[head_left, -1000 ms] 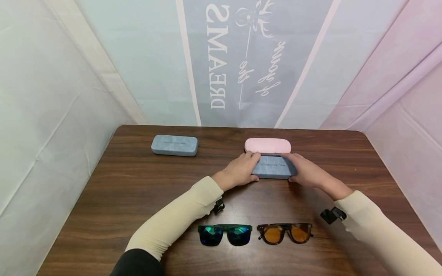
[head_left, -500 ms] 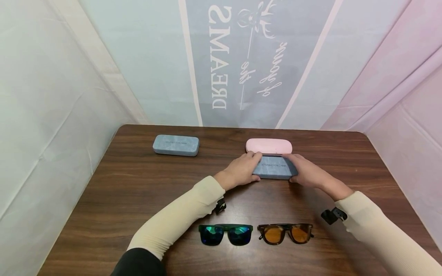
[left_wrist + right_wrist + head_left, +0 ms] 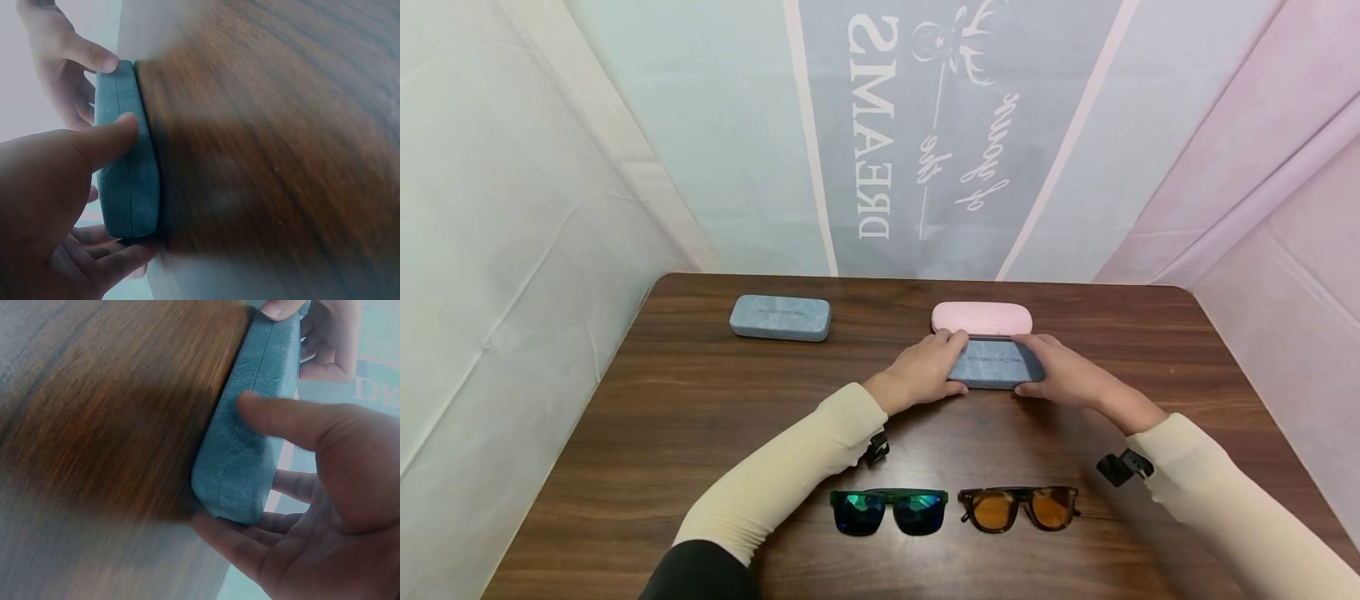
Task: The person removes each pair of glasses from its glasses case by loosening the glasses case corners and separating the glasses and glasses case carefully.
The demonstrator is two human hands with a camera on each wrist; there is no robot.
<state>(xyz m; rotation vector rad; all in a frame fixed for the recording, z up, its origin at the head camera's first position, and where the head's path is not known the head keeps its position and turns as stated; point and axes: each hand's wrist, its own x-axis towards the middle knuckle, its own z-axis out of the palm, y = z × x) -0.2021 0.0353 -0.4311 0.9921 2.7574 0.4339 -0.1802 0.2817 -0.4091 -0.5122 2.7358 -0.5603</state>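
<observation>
A blue glasses case [image 3: 996, 364], closed, lies on the table with small dark lettering on its lid. My left hand [image 3: 921, 371] grips its left end, thumb along the near side and fingers at the far side. At the opposite end, my right hand [image 3: 1066, 375] holds it the same way. In the left wrist view the thumb presses the case's side [image 3: 128, 181], close to the seam. The right wrist view has the right thumb on that same side [image 3: 240, 462], with other fingers wrapping the end. Directly behind is a pink glasses case [image 3: 982, 317].
A second blue glasses case [image 3: 780, 317] lies at the back left of the brown wooden table [image 3: 700, 433]. Nearer the front are dark sunglasses with blue-green lenses [image 3: 889, 511] and tortoiseshell glasses with orange lenses [image 3: 1019, 509]. A printed curtain [image 3: 752, 167] hangs behind the table.
My right thumb has slid a little left along the near side of the blue case. The left hand and the case stay where they were.
</observation>
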